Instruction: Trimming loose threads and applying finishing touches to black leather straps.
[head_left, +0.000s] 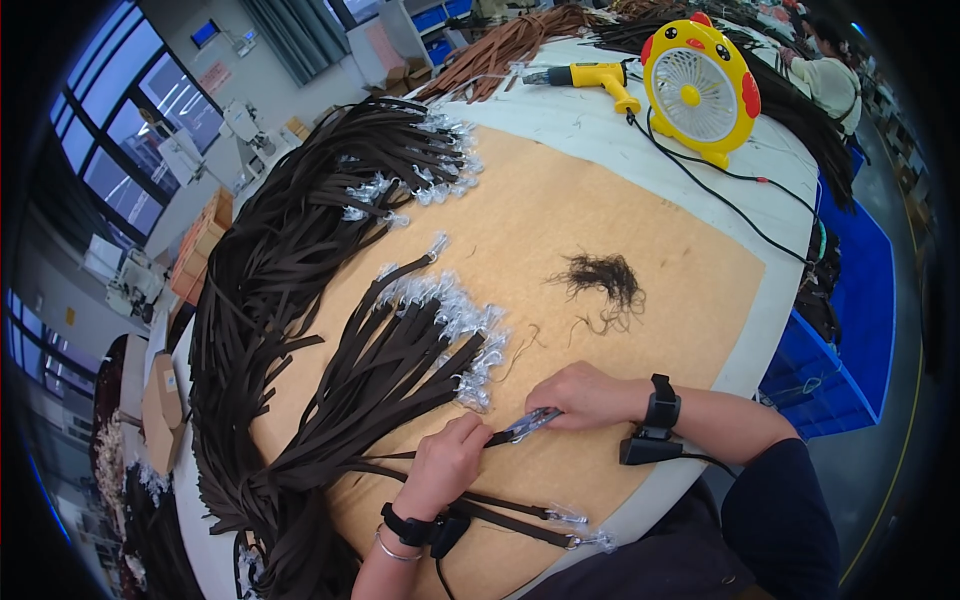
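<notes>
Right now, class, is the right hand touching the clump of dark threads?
No, the right hand grips a shiny piece, apart from the dark threads lying beyond it.

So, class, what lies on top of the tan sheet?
Dark straps with clear-wrapped ends, and a tangle of loose threads. Whatever the straps cover on the sheet cannot be seen.

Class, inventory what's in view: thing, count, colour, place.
Straps: many, dark brown, left and centre
Plastic wraps: many, clear, strap ends
Other straps: many, brown, far edge
Threads: one clump, dark, on sheet
Sheet: one, tan, tabletop
Table: one, white, centre
Chick-shaped fan: one, yellow, far right
Heat gun: one, yellow, beside fan
Bin: one or more, blue, right
Windows: several, dark frames, left
Curtain: one, grey, back
Co-worker: one, pale top, upper right
Wristbands: two, black, wrists
Left hand: one, bare, gripping strap
Right hand: one, bare, gripping wrapped end
</notes>
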